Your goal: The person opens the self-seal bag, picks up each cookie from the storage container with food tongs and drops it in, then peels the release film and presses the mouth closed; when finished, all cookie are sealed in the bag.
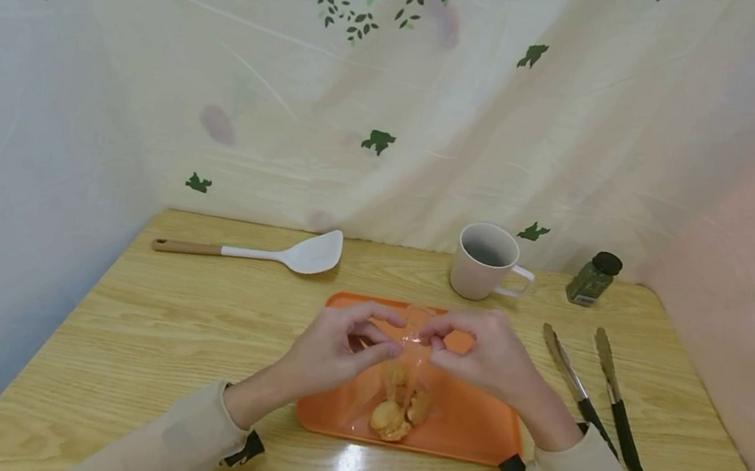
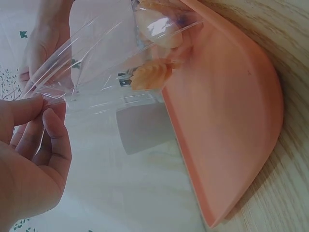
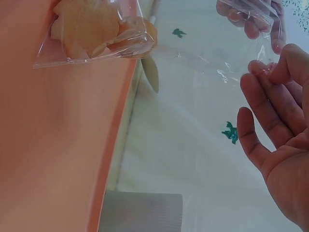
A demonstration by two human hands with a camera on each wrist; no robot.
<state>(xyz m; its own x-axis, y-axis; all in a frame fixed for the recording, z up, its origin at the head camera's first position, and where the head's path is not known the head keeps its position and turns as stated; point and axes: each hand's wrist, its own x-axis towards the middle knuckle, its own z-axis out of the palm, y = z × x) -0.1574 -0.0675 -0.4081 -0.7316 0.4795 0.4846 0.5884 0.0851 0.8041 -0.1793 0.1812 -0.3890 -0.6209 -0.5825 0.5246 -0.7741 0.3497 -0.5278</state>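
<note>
A clear plastic bag (image 1: 413,348) stands over the orange tray (image 1: 467,418), its lower end on the tray. Several golden-brown pieces that look like pastries (image 1: 392,421) lie in its bottom. My left hand (image 1: 334,344) pinches the bag's upper edge between thumb and fingers. Opposite it, my right hand (image 1: 488,352) pinches the same edge between thumb and forefinger. In the left wrist view, the film stretches from the left hand (image 2: 36,154) down to the pieces. In the right wrist view, the right hand (image 3: 282,116) has its other fingers partly spread.
Behind the tray, a light mug (image 1: 475,272) stands with its handle to the right. A white spatula (image 1: 311,252) with a wooden handle lies at the back left. Black-handled tongs (image 1: 610,379) rest on the right, near a small dark-lidded jar (image 1: 592,282).
</note>
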